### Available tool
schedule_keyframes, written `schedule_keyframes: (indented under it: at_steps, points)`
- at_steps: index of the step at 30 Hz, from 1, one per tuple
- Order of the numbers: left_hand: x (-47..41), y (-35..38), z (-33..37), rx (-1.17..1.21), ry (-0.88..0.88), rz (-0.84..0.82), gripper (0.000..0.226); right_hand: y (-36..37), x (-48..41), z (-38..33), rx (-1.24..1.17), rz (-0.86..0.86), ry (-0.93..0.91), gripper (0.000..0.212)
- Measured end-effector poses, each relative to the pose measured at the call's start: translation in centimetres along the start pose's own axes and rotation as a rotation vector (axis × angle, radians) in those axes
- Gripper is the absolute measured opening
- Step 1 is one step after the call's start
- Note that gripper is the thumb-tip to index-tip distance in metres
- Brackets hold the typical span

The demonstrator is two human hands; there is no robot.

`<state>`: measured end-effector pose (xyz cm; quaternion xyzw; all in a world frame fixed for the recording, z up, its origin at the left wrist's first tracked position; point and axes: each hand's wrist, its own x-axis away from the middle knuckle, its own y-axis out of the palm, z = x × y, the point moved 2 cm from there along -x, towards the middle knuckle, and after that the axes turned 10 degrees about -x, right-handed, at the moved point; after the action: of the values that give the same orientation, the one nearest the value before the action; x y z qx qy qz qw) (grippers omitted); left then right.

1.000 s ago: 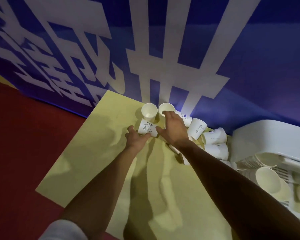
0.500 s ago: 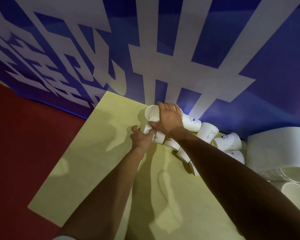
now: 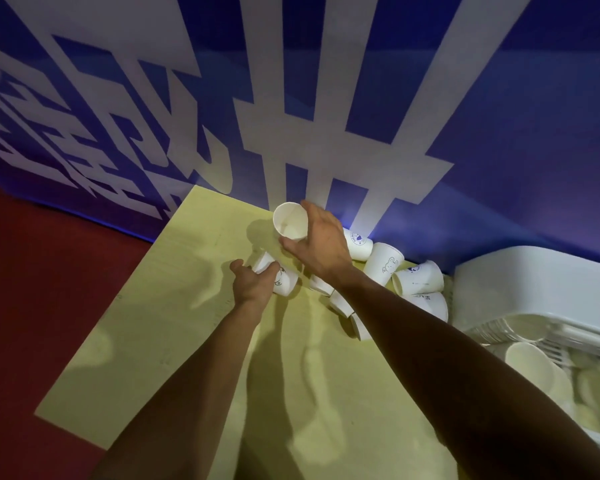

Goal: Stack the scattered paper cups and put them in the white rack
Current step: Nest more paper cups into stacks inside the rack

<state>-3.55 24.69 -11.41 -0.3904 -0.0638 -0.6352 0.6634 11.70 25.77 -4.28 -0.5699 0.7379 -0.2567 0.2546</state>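
Note:
My right hand [image 3: 321, 242] grips a white paper cup [image 3: 290, 221] near the wall, its mouth tilted toward me. My left hand [image 3: 255, 280] holds another paper cup [image 3: 281, 277] lying on its side on the yellow table [image 3: 174, 323]. Several more printed cups [image 3: 383, 263] lie scattered to the right, partly hidden under my right forearm. The white rack [image 3: 534, 289] stands at the right edge, with stacked cups [image 3: 530, 363] inside it.
A blue wall with large white lettering [image 3: 326, 133] rises directly behind the table. Red floor [image 3: 32, 306] lies beyond the table's left edge.
My right hand has closed round one of the upright cups by the wall and tipped it up off the table. My left hand has stayed on the lying cup.

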Motion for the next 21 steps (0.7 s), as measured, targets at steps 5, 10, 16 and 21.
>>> schedule_keyframes:
  at_steps: [5,10,16,21]
  points:
    - [3.8,-0.5,1.5,-0.011,0.101,0.004,0.085,-4.5,3.1,-0.8,-0.082,0.056,0.036,0.070]
    - [8.6,1.7,2.6,-0.091,0.203,-0.060,0.085,-9.3,7.5,0.1,-0.098,0.111,0.045,0.066]
    - [15.2,5.3,2.8,-0.161,0.311,-0.169,0.081,-15.8,13.0,1.4,-0.123,0.206,0.065,0.062]
    - [20.8,8.7,2.8,-0.252,0.453,-0.298,0.071,-20.8,18.9,3.6,-0.156,0.281,0.082,0.062]
